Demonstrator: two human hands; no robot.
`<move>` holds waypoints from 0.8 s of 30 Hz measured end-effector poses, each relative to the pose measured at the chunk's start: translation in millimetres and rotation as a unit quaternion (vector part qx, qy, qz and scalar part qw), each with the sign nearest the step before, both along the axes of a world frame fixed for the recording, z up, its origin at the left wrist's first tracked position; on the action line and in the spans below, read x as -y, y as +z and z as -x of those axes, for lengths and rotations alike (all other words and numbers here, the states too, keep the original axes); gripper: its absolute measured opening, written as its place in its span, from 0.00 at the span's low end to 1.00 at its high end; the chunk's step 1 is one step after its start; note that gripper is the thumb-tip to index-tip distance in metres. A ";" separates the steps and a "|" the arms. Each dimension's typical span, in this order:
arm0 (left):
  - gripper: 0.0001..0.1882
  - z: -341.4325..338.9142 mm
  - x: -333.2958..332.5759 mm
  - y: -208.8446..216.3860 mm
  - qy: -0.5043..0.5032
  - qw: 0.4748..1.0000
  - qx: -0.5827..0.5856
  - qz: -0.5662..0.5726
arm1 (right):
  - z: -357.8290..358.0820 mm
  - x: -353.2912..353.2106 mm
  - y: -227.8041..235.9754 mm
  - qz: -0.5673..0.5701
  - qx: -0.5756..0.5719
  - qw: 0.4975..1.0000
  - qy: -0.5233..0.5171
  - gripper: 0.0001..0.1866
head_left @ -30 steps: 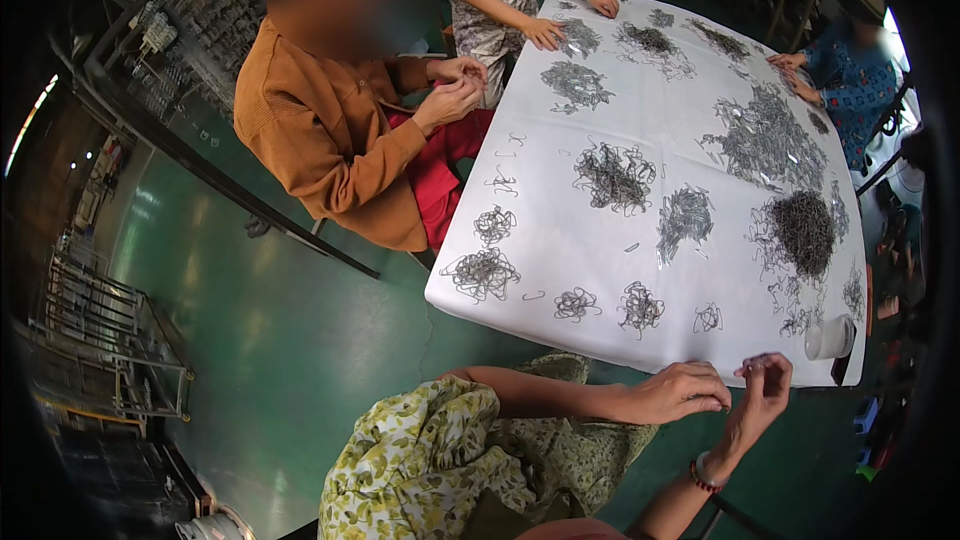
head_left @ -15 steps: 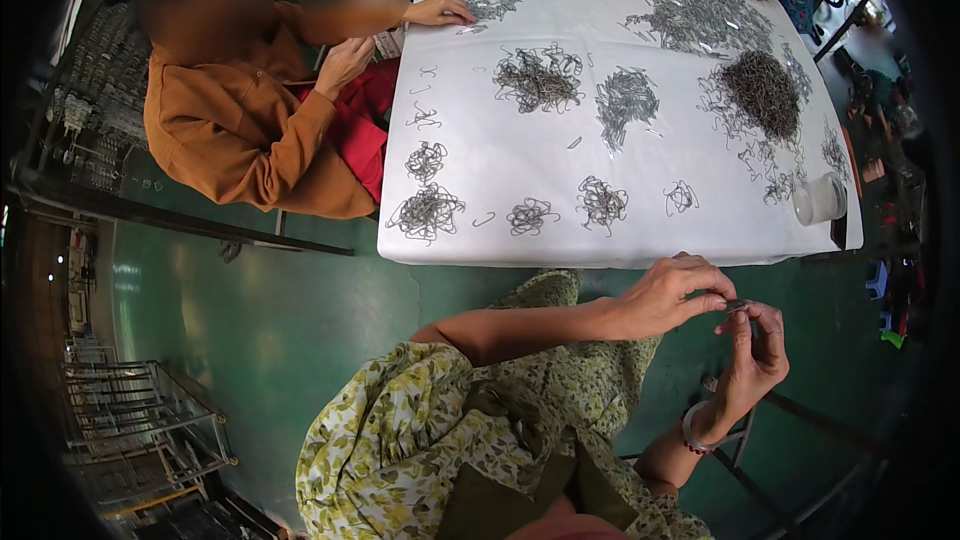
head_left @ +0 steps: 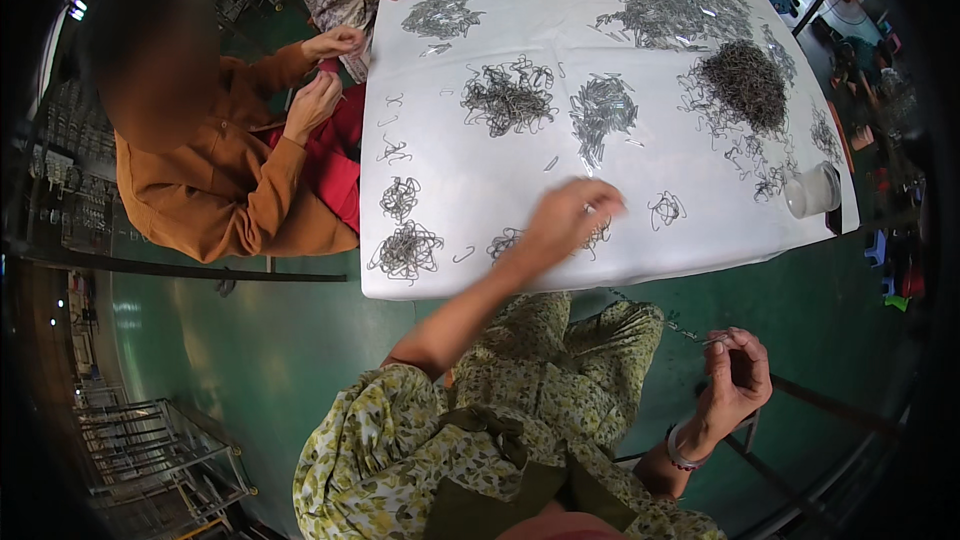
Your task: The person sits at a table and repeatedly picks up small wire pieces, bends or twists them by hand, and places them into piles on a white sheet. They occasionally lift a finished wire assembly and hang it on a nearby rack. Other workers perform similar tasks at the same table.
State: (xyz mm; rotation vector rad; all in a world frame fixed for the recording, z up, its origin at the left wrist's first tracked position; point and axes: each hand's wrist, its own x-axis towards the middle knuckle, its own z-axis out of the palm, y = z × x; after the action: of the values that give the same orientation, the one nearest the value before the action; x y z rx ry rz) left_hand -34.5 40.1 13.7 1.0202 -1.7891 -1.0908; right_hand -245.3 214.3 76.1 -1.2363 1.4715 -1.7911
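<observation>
White cloth covers a table [head_left: 480, 180] strewn with heaps of small grey metal wire clips. The person's left hand [head_left: 572, 215], blurred by motion, reaches over the near edge and rests on a small heap of clips [head_left: 598, 232]; whether its fingers are closed on any cannot be told. The right hand [head_left: 735, 380] is held below the table edge, above the lap in a green floral garment, thumb and fingertips pinched together on the end of a thin chain of linked clips [head_left: 665, 322], which runs up and left toward the table. A clear plastic cup [head_left: 812, 190] stands near the table's right corner. At the left side sits another person in an orange top [head_left: 215, 175], both hands raised together.
</observation>
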 end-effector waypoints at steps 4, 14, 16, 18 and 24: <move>0.14 -53.1 100.2 -37.3 0.220 0.944 0.240 0.041 | -1.7 5.0 -0.6 -0.039 0.008 0.999 -0.001 0.11; 0.06 -51.1 129.9 -71.3 0.175 0.898 0.394 0.088 | -1.5 10.0 -0.2 -0.044 0.011 0.999 0.011 0.11; 0.07 -62.4 124.8 -58.4 0.202 0.899 0.382 0.077 | -2.0 8.5 -3.9 -0.043 0.018 0.999 0.012 0.11; 0.07 -80.5 126.9 -53.7 0.196 0.885 0.417 0.061 | -2.7 4.8 -5.9 -0.053 0.028 0.998 0.015 0.10; 0.09 -118.9 149.3 -22.5 0.194 0.818 0.540 0.033 | -1.4 -5.0 -12.0 -0.047 0.029 0.998 0.011 0.10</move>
State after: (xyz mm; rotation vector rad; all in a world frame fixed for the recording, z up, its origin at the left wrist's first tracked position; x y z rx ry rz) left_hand 84.4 -109.2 -8.7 2.1030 -2.2268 -0.1069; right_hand -243.9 219.3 64.1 -1.1413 1.4859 -1.7084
